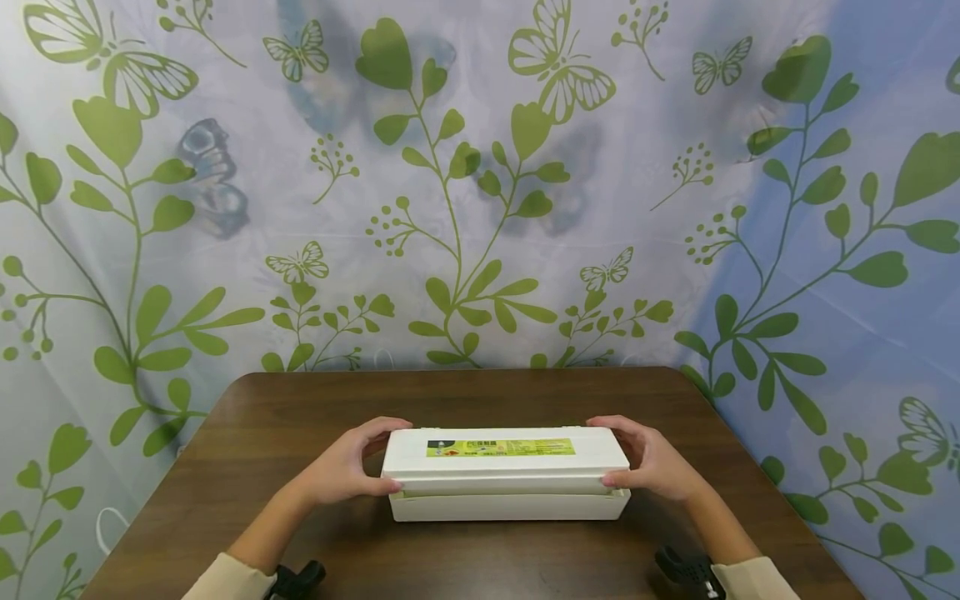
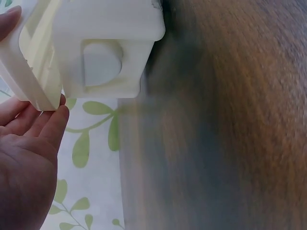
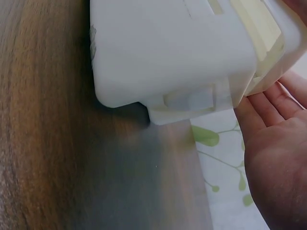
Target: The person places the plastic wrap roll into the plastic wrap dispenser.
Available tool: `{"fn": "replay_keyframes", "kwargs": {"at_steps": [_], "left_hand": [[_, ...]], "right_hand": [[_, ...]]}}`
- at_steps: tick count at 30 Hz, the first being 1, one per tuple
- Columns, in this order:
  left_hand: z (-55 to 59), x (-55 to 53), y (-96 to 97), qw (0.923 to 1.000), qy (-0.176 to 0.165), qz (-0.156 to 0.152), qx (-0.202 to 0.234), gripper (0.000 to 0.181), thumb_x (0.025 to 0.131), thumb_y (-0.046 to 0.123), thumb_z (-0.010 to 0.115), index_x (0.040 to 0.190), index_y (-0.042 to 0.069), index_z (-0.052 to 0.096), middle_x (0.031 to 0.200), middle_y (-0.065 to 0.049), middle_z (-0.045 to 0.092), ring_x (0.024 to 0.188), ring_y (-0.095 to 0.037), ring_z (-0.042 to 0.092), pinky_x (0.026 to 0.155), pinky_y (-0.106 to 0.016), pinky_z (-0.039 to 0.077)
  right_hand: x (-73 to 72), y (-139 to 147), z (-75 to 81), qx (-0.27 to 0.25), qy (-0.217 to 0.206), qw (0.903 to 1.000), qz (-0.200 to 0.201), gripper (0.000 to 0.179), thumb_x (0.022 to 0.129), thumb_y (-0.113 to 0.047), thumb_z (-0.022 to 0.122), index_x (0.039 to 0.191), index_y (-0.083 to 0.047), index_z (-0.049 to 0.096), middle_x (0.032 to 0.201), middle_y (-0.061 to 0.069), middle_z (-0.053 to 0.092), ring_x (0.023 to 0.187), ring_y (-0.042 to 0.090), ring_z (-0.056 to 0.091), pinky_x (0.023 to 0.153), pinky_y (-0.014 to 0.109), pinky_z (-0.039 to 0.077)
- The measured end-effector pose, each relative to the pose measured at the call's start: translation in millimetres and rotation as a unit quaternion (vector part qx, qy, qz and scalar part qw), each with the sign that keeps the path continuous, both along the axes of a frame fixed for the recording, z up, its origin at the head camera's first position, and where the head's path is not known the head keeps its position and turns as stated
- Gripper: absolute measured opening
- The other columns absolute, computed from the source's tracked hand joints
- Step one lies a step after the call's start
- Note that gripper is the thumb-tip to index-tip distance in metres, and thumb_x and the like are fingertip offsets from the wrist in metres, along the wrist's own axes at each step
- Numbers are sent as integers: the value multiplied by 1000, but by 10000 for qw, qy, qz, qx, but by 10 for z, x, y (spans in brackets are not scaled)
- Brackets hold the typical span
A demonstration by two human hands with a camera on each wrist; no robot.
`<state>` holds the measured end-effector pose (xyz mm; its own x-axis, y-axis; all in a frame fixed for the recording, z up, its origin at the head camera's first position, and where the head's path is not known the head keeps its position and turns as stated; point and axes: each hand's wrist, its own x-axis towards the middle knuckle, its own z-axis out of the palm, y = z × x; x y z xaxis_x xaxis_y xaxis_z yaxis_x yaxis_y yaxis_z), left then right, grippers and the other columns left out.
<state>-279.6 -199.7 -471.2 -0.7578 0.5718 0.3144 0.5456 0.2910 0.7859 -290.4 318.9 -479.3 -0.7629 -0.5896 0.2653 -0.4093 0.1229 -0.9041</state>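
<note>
A long white cling film dispenser stands crosswise on the table, its base [image 1: 510, 508] showing below a raised lid [image 1: 510, 464]. A narrow gap runs between lid and base along the front. On top of the lid is a yellow-green printed label [image 1: 501, 447]. My left hand [image 1: 341, 465] grips the lid's left end, thumb at the front and fingers at the back. The right hand [image 1: 654, 463] holds the other end in the same way. Both wrist views show the lid [image 2: 21, 72] tilted apart from the base [image 3: 168, 48]. The dispenser's inside is mostly hidden.
The brown wooden table [image 1: 315, 400] has rounded far corners. Behind it hangs a pale curtain [image 1: 480, 167] printed with green leaves and butterflies. Black straps [image 1: 296, 579] sit on both wrists, by the beige sleeves.
</note>
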Motion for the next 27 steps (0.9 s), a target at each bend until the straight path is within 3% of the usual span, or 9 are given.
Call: {"fn": "replay_keyframes", "kwargs": {"at_steps": [10,19,27], "left_hand": [[-47,-10,51,9999,-156,-35,-60,71,81,25,88,142,15,54,140,-1,59,128,-16,56,112,-21,43],[-59,9,81,9996,-282,-9,-62,75,80,26,89,144,11,53,142,1,58,130,-16,55,115,-29,43],[-62,13,82,9995,-302,-5,-71,75,80,27,88,144,10,52,141,2,58,130,-18,55,115,-30,43]], "right_hand": [[28,62,-35,-60,18,10000,-38,73,83,9,75,148,5,43,136,21,58,111,15,65,82,36,61],[54,87,-68,-101,-187,9998,-62,72,83,9,75,148,3,44,138,15,59,111,14,65,83,36,61],[56,79,-68,-123,-284,9995,-65,72,84,9,73,149,4,43,136,17,59,110,15,65,82,36,61]]}}
